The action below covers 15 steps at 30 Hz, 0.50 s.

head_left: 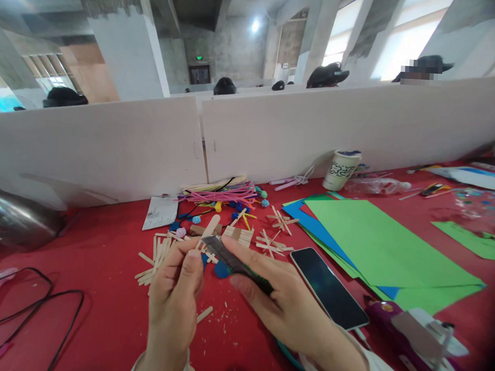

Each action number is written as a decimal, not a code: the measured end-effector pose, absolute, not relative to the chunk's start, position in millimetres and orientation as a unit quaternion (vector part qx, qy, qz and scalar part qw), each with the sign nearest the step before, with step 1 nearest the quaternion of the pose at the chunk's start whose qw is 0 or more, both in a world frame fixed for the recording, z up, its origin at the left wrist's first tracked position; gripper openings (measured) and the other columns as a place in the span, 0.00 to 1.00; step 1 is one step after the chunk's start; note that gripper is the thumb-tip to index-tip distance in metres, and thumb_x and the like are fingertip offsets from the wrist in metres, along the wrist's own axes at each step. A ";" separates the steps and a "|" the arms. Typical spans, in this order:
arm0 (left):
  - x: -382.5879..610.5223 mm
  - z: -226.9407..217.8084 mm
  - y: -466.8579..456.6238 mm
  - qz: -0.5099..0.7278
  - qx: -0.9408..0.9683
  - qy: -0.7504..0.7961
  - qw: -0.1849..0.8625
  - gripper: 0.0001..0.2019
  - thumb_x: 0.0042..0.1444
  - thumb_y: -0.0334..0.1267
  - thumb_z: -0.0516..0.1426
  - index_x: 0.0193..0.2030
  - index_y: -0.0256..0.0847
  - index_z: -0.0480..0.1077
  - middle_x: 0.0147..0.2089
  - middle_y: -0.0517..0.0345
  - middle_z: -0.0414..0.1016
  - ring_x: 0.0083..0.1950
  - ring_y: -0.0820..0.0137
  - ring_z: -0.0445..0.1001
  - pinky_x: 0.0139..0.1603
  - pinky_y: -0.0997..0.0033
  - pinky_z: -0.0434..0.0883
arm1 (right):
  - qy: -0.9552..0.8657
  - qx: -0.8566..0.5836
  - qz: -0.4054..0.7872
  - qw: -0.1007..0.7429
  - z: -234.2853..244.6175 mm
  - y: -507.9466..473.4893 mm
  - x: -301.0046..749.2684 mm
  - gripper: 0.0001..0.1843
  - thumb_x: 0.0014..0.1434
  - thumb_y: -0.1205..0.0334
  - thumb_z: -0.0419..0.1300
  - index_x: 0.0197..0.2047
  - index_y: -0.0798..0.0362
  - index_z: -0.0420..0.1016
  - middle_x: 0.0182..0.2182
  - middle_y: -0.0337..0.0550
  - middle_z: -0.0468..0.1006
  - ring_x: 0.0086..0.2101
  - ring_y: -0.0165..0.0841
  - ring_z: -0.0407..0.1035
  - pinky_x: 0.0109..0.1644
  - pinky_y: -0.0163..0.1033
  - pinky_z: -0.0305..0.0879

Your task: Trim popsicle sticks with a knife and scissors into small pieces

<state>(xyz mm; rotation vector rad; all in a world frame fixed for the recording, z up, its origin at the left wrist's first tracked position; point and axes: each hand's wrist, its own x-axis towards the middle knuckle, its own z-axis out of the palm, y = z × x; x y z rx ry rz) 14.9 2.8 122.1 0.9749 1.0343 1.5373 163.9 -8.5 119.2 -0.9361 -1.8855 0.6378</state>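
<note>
My left hand [177, 298] pinches a wooden craft stick [210, 228], which points up and away from me. My right hand [285, 290] is closed round a dark utility knife [229, 256], its blade end touching or nearly touching the stick beside my left fingertips. Behind my hands lie a pile of craft sticks [161, 253], star-like stick bundles [271, 243] and a flat row of sticks [237, 236]. Small shavings and a short stick piece [205, 314] lie on the red table below. Blue round pieces [221, 269] show between my hands.
A phone [329, 289] and green and blue paper sheets [385, 242] lie right, near a purple glue gun [414, 338]. Pipe cleaners [222, 194] and a paper cup [342, 171] stand by the white partition [108, 150]. A metal kettle [17, 218] and black cable [74, 320] are left.
</note>
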 end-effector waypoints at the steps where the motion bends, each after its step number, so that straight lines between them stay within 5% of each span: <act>1: 15.3 122.9 2.1 0.638 0.401 0.426 0.501 0.10 0.49 0.44 0.61 0.30 0.38 0.70 0.20 0.68 0.53 0.22 0.81 0.50 0.21 0.83 0.55 | -0.761 -0.380 0.250 0.462 119.9 -8.4 164.6 0.28 0.59 0.70 0.52 0.62 0.49 0.58 0.56 0.44 0.69 0.53 0.32 0.66 0.55 0.38 0.65; 15: 11.6 120.8 5.3 0.627 0.405 0.437 0.502 0.11 0.50 0.45 0.60 0.34 0.38 0.71 0.19 0.68 0.52 0.20 0.81 0.47 0.19 0.82 0.51 | -0.767 -0.386 0.238 0.455 121.5 -8.6 164.1 0.26 0.59 0.70 0.52 0.61 0.53 0.60 0.54 0.45 0.71 0.52 0.30 0.67 0.54 0.33 0.64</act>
